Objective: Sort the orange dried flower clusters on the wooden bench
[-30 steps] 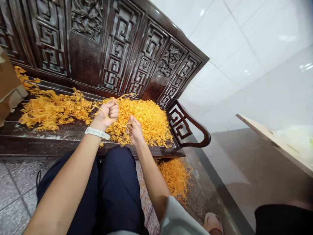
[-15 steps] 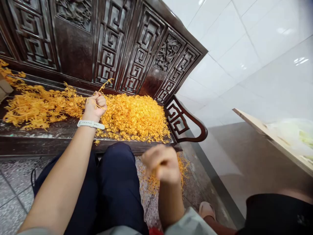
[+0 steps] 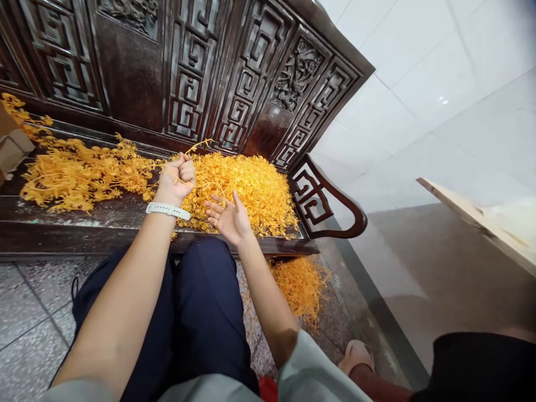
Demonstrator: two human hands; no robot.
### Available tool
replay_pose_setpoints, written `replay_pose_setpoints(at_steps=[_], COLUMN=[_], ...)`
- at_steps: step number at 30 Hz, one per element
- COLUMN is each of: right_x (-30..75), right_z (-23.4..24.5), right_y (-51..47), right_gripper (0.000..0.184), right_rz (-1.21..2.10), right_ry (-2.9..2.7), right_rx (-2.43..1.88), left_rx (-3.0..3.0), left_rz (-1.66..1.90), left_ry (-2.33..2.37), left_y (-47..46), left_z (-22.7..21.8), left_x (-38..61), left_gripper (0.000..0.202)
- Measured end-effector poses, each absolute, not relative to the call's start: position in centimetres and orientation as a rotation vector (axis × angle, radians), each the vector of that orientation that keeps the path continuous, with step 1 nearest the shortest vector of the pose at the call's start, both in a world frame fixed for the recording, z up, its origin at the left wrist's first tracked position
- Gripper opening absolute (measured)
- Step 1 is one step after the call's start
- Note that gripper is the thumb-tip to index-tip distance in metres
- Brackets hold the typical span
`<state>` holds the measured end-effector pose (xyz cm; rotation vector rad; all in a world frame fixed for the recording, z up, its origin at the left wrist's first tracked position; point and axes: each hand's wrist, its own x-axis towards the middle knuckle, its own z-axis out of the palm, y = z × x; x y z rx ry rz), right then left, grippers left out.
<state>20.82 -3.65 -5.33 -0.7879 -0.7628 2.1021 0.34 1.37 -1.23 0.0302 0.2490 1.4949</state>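
Note:
My left hand [image 3: 178,177], with a white watch band on the wrist, is closed in a fist round a thin orange plastic sprig [image 3: 200,146] whose tip curls up behind it. My right hand [image 3: 229,216] is open, fingers spread, palm up, hovering over the near edge of a heap of small orange plastic pieces [image 3: 247,187] on the dark carved wooden bench [image 3: 104,223]. A looser spread of long orange sprigs [image 3: 79,173] lies on the bench seat to the left of my left hand.
More orange sprigs [image 3: 299,285] lie in a pile on the floor under the bench's right end. The bench armrest [image 3: 326,206] curls out to the right. A cardboard box [image 3: 10,148] sits at far left. A wooden board [image 3: 481,229] juts in at right.
My right hand swung down toward the floor pile with a bit of orange in it, then came back up over the heap, now open. My left hand kept its grip on the sprig.

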Motion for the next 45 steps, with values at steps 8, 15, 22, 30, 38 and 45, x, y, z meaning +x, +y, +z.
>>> replay_pose_setpoints(at_steps=[8, 15, 22, 30, 38, 45], right_x=[21.8, 24.4, 24.4, 27.1, 30.3, 26.1], right_z=[-4.4, -2.3, -3.2, 2.3, 1.0, -3.6], right_y=[-6.2, -9.2, -11.1, -18.4, -9.8, -9.2], right_gripper=[0.040, 0.054, 0.036, 0.034, 0.056, 0.023], right_rz=[1.887, 2.015, 1.983, 1.821, 1.741, 1.586], right_ry=[-0.994, -0.983, -1.154, -2.224, -1.398, -0.737], right_rx=[-0.811, -0.760, -0.840, -0.425, -0.743, -0.986], left_rx=[0.018, 0.081, -0.048, -0.291, -0.031, 0.037], left_rz=[1.518, 1.486, 1.526, 1.816, 1.579, 1.417], left_ry=[0.293, 0.371, 0.363, 0.377, 0.175, 0.346], left_y=[1.6, 1.4, 1.8, 3.9, 1.4, -1.2], left_z=[-1.5, -0.7, -1.1, -2.3, -1.0, 0.3], left_x=[-0.6, -0.2, 0.4, -2.2, -3.0, 3.0], left_gripper=[0.044, 0.046, 0.051, 0.044, 0.047, 0.036])
